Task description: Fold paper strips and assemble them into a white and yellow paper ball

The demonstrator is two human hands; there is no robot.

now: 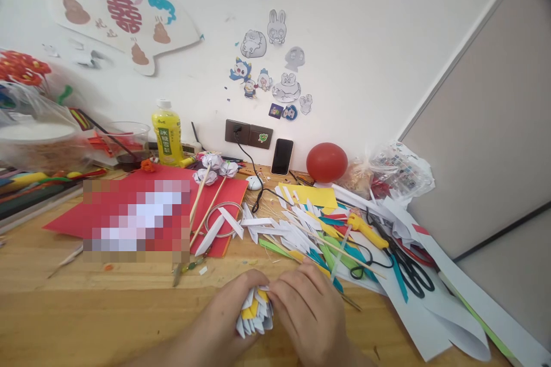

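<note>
Low in the view, my left hand is closed around a folded-paper piece made of white and yellow interlocked strips. My right hand presses against its upper right side, thumb and fingers pinched together at its edge. What those fingertips grip is too small to make out. Just beyond my hands lies a loose heap of folded white paper strips, with yellow, teal and green ones mixed in.
Black scissors and a yellow glue gun lie right. Red paper sheets carry paper flowers on sticks. Behind stand a yellow bottle, a phone and a red balloon. White paper curls at right.
</note>
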